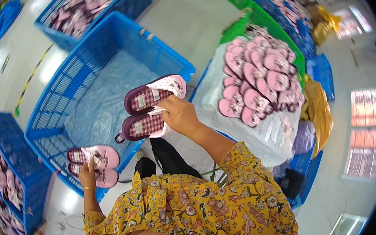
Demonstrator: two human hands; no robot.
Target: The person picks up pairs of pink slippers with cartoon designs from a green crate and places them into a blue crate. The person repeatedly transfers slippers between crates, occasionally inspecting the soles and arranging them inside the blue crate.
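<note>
My right hand (pixel 181 115) is closed around a pair of slippers (pixel 142 123) with white dotted uppers, checked maroon insoles and dark maroon edges. This pair hangs over the near right rim of a blue plastic crate (pixel 108 75). In my left hand (pixel 87 178) is a second pair of slippers (pixel 105 168), pink with checked insoles, gripped between thumb and fingers at the crate's near left rim. Clear plastic film lines the bottom of the crate. The palms of both hands are hidden.
To the right, many pink slippers (pixel 253 83) lie piled on a wrapped white stack (pixel 261 136) beside a green crate (pixel 252 15). Blue crates of slippers stand at the far left (pixel 138 5) and near left (pixel 38 174). A yellow sack (pixel 318 110) is beyond the stack.
</note>
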